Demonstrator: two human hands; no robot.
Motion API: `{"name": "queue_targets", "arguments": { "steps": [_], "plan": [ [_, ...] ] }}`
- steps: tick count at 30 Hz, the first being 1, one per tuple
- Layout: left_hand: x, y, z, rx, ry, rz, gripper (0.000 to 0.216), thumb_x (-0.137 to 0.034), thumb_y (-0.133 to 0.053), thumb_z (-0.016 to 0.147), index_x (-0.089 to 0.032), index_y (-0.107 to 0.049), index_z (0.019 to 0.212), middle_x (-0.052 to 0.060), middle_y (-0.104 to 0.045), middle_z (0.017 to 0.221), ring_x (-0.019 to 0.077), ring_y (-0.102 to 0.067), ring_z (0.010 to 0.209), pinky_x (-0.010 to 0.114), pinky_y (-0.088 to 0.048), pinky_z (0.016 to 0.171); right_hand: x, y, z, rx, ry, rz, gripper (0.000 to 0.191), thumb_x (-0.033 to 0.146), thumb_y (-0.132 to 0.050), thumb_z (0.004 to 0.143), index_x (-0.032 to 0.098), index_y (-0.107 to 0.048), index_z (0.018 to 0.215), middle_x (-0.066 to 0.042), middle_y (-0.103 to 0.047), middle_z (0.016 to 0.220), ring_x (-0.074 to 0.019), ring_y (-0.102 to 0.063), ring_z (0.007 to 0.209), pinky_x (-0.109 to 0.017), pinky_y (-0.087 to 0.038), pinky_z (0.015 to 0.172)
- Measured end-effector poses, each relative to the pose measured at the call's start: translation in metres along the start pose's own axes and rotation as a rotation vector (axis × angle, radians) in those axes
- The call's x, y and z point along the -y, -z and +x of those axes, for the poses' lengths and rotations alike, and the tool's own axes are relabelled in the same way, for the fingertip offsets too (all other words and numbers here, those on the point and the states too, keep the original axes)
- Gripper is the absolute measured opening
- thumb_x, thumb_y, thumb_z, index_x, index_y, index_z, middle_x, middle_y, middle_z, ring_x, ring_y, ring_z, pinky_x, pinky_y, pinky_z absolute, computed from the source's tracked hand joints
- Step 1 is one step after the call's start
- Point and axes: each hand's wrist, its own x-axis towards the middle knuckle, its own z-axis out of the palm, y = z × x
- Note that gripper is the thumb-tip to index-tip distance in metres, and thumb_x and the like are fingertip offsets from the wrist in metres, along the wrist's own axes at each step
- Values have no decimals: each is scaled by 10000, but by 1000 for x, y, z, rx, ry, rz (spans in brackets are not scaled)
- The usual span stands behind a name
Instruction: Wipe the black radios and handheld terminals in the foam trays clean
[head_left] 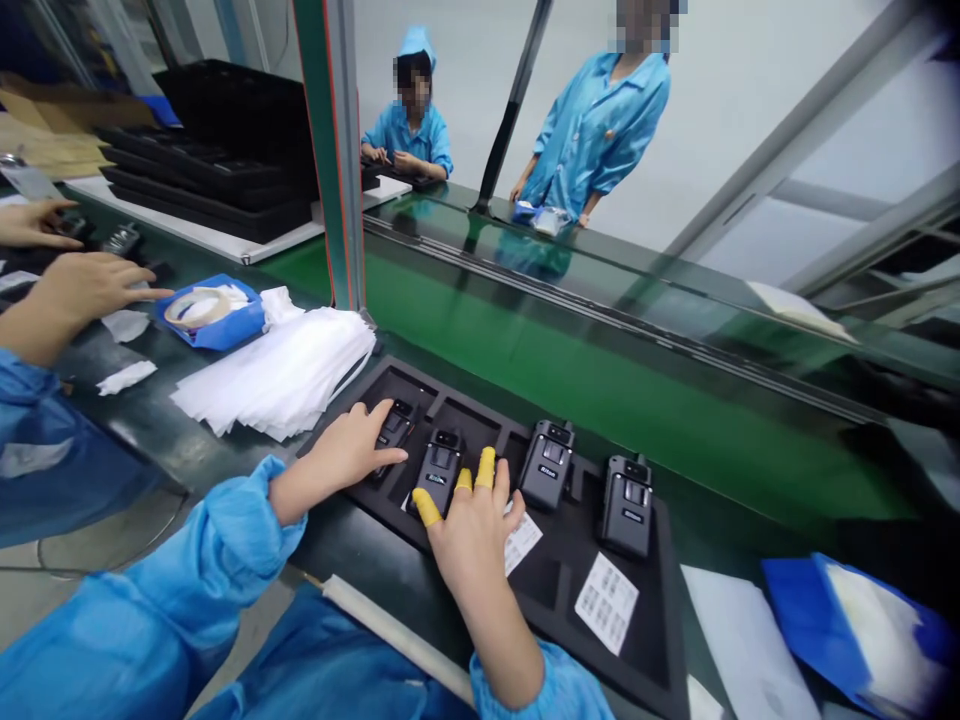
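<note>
A black foam tray (540, 580) holds several black handheld radios in its compartments. My left hand (349, 445) is at the leftmost radio (395, 428), thumb and forefinger closed about its body; its left side is hidden. My right hand (472, 535) wears yellow finger cots and is spread over the lower end of the second radio (439, 470), fingers apart. Further right in the tray are a third radio (547, 465) and a fourth radio (628, 507). One white label sheet (607, 603) lies below the fourth radio; another label sheet (523, 543) is partly under my right hand.
White paper sheets (277, 375) and a blue box with tape (212, 312) lie left of the tray. A co-worker's hands (82, 290) are further left, near stacked black trays (210, 180). A blue packet (847, 630) lies at right. Two people stand or sit beyond the green partition (510, 330).
</note>
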Motion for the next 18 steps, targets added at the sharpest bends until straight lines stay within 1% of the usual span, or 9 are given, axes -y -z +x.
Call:
{"name": "queue_targets", "arguments": {
  "steps": [2,4,7,9,10,12,14,16,18],
  "plan": [
    [1,0,0,-25,1,-87,722,-414,-659,767,-136,-390,1376,184,-569,1059,360,-607,938,413,-442,802,7,-3,0,-66,6,98,580,387,-582,789,2,-538,1220,-275,-339,1431,-421,-243,1346,-628,-232,1015],
    [2,0,-1,-61,23,-184,690,-340,-662,748,-123,-414,1353,187,-570,1059,377,-594,958,449,-428,826,13,-7,1,-87,18,258,577,321,-575,772,8,-503,1251,-265,-348,1432,-384,-281,1344,-571,-277,1031],
    [7,4,-4,-121,75,-365,668,-309,-634,734,-104,-420,1333,191,-560,1112,381,-560,1017,493,-391,884,18,-10,6,2,-69,580,675,294,-553,756,40,-373,1354,-220,-452,1377,-301,-453,1253,-450,-385,1000],
    [12,8,-5,-145,107,-523,697,-374,-613,741,-105,-395,1345,175,-564,1128,352,-563,1002,485,-398,886,18,-10,11,98,-194,717,749,321,-575,733,66,-318,1389,-187,-550,1289,-278,-556,1140,-406,-443,938],
    [14,10,-6,-147,119,-617,717,-423,-595,747,-107,-380,1354,161,-575,1113,330,-575,971,468,-418,867,17,-10,13,140,-246,748,748,331,-586,721,84,-339,1382,-168,-594,1233,-276,-588,1086,-400,-458,912],
    [15,12,-7,-123,130,-828,702,-525,-519,774,-109,-410,1329,127,-617,1021,283,-607,871,422,-471,790,15,-8,17,185,-300,802,649,336,-590,709,122,-454,1307,-131,-654,1121,-270,-618,1006,-392,-468,881],
    [12,13,-10,-66,123,-1044,656,-594,-403,808,-98,-515,1222,112,-651,889,252,-624,763,386,-506,701,14,-8,18,154,-312,915,541,336,-578,715,157,-524,1223,-95,-668,1070,-243,-619,975,-376,-462,883],
    [6,11,-12,5,110,-1225,642,-614,-319,833,-93,-594,1086,117,-665,793,236,-630,687,373,-526,637,12,-7,16,61,-302,1080,522,347,-577,724,179,-503,1213,-77,-642,1125,-214,-591,1027,-364,-438,927],
    [0,8,-15,71,101,-1343,622,-601,-309,847,-91,-610,1040,132,-673,778,233,-635,654,380,-538,598,10,-7,14,-22,-284,1233,554,361,-587,728,203,-444,1239,-73,-598,1200,-195,-557,1086,-369,-409,972]
  ]
}}
